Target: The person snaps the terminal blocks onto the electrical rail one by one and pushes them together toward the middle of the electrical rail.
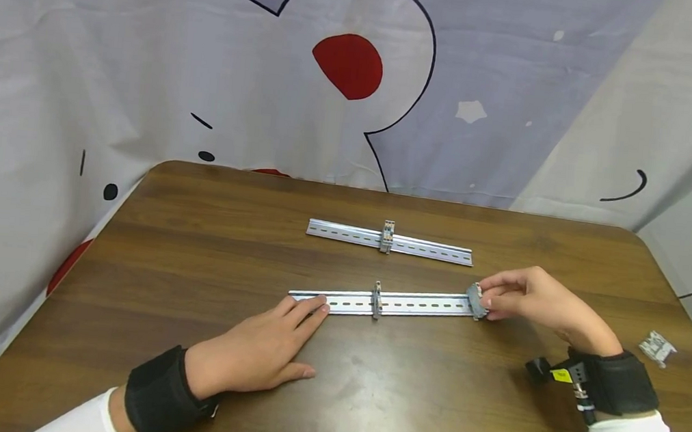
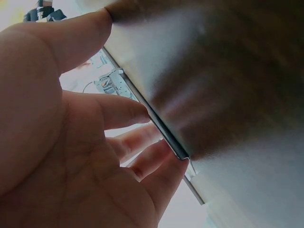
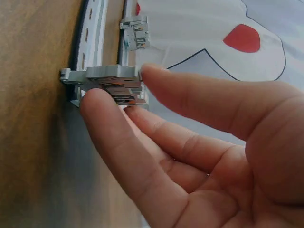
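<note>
A slotted metal DIN rail lies across the nearer part of the table, with one terminal block standing across its middle. My left hand rests its fairly straight fingertips on the rail's left end, thumb spread on the table side. In the left wrist view the fingers touch the rail's edge. At the rail's right end, my right hand pinches a grey terminal block. The right wrist view shows this block across the rail end, with metal parts in its open side; whether it is seated is unclear.
A second DIN rail lies farther back, bearing terminal blocks near its middle. Several small light-grey pieces lie in a heap at the table's right side. A printed cloth hangs behind the wooden table.
</note>
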{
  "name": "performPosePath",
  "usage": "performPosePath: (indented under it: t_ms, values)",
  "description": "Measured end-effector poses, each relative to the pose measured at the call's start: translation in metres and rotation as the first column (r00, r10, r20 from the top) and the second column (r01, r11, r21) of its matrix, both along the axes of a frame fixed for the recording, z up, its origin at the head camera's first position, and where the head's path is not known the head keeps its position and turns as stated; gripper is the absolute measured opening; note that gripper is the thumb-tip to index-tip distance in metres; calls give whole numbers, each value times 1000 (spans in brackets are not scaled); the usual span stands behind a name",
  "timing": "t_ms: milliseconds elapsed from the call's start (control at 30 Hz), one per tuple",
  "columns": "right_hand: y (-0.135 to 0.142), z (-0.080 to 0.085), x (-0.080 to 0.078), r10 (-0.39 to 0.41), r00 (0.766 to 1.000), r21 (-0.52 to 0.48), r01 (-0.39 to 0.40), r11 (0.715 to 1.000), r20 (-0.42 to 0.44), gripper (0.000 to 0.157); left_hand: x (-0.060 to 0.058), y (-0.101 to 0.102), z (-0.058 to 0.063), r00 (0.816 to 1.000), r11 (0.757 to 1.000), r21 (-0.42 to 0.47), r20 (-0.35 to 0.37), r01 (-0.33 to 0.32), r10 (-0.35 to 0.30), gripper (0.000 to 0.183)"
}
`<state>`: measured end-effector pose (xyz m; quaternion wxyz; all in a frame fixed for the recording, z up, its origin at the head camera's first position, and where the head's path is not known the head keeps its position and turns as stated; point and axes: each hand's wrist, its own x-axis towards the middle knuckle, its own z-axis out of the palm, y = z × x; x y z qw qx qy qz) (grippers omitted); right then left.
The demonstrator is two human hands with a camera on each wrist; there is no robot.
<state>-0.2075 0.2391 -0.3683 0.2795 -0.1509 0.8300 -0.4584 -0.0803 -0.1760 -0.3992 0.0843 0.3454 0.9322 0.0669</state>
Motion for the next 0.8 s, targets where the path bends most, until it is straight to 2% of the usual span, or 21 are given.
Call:
performPosePath:
  t_ms: [267,500,800]
  values:
    - [1,-9,-2,-47,996,-92,54,994,74,50,0,0,0,1000,1000,11,-8,0,0,79]
    - [-6,-11,-1,-73,994,-110,83,991,86,50,-1,0,2,1000,1000,4,-14,2,-2,80]
    - [-22,-15,-2,-47,991,-144,66,987,127,49,0,0,0,1000,1000,8,3,-4,4,80]
